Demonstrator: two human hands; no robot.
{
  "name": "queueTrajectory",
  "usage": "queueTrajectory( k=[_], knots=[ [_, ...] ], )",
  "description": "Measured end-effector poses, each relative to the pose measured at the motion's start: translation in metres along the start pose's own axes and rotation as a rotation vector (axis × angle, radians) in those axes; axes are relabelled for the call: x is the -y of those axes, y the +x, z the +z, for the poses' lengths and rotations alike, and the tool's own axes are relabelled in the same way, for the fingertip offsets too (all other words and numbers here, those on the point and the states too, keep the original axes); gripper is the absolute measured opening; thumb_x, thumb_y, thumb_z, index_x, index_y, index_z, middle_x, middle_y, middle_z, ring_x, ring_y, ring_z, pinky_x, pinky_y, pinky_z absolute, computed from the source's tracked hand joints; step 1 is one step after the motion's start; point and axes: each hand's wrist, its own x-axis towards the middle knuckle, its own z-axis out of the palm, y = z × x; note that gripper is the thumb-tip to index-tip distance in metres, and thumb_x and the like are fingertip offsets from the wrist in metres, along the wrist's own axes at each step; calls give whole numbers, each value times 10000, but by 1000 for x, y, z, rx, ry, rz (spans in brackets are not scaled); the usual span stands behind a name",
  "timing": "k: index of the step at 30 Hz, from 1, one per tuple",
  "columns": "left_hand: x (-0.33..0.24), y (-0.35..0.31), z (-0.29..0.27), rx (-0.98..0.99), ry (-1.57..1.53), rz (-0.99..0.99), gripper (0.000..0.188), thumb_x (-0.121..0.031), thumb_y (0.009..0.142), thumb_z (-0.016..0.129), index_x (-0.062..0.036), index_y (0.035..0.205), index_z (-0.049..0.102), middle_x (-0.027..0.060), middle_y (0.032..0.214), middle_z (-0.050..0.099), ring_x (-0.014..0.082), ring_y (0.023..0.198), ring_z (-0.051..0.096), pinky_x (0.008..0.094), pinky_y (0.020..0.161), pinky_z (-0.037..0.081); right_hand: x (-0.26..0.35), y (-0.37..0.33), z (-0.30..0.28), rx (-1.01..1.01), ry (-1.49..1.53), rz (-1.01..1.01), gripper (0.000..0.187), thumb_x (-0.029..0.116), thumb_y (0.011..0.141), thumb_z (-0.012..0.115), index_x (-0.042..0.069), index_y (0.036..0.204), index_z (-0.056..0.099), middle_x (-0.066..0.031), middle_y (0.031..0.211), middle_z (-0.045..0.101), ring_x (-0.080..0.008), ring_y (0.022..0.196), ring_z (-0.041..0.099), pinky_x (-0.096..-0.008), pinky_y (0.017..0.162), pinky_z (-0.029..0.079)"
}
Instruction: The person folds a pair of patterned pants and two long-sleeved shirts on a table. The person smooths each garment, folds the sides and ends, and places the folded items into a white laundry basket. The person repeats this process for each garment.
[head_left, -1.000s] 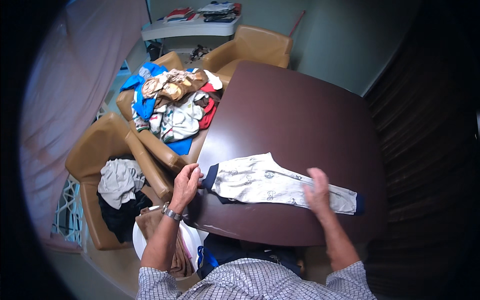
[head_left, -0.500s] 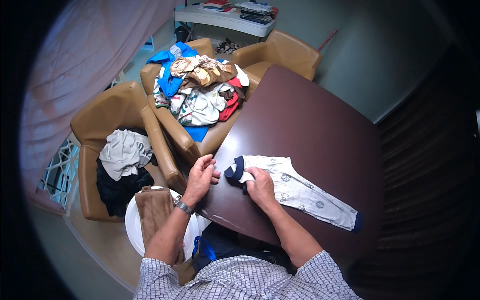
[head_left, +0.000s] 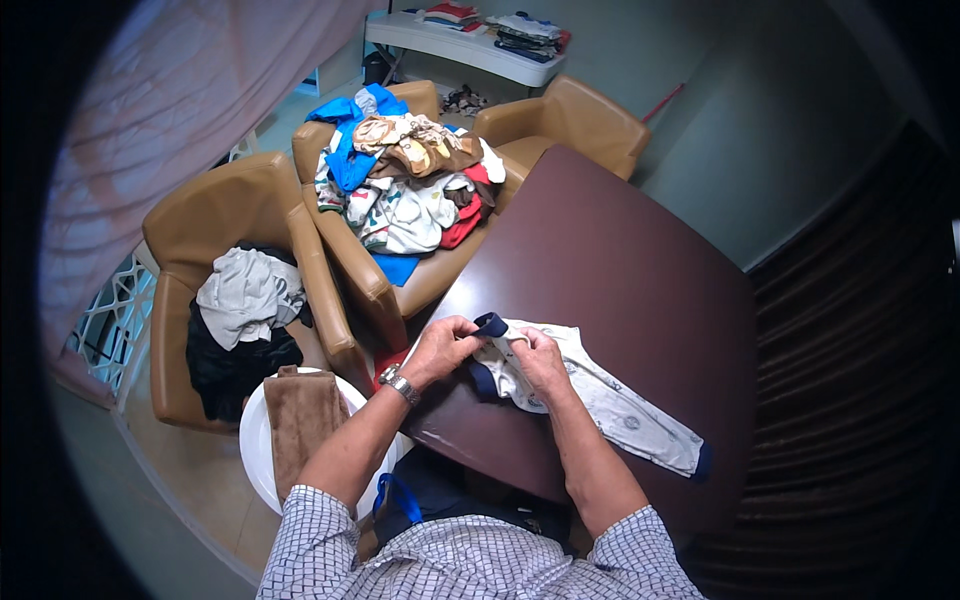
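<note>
A pair of white printed pants (head_left: 610,400) with navy cuffs lies lengthwise across the dark brown table, its far cuff toward the right edge. My left hand (head_left: 447,350) pinches a navy cuff at the pants' left end, lifting it slightly. Close beside it, my right hand (head_left: 540,362) is closed on the white fabric, with some fingertips hidden by the cloth. Another navy cuff hangs just below, between the hands. A metal watch is on my left wrist.
The dark table (head_left: 620,250) has a rounded near corner. Left of it, a tan armchair (head_left: 370,255) holds a heap of colourful clothes (head_left: 410,215); another holds grey and black garments (head_left: 245,300). A folded brown cloth (head_left: 300,420) rests on a white round surface (head_left: 258,440). Folded stacks sit on a white table (head_left: 450,45).
My left hand, formerly open and empty beside the table edge, has moved right and taken hold of the navy cuff. My right hand has shifted slightly right, still on the fabric.
</note>
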Motion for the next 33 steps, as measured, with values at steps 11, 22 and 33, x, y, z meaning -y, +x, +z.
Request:
queueTrajectory(
  k=[11,22,33],
  knots=[
    [-10,-17,13,-71,-290,-100,347,-218,1035,775,-13,1301,691,19,961,739,85,719,655,239,662,553,18,-9,-9,14,-40,-80,265,213,1047,694,15,1200,781,-38,999,762,-120,917,669,-310,839,551],
    [-21,-54,45,-750,184,509,251,-20,973,748,-7,1201,644,142,1130,640,268,970,672,378,779,551,44,-16,-17,-93,-248,-292,234,229,1013,734,51,1153,794,-193,1083,800,-352,1007,773,-432,915,596],
    [-39,-75,61,-563,225,631,202,2,1024,669,16,1222,705,177,1152,726,307,1027,717,393,890,578,49,-16,-34,-113,-217,-358,240,180,1013,693,54,1195,787,-190,1078,802,-326,1016,781,-414,926,597]
  ],
)
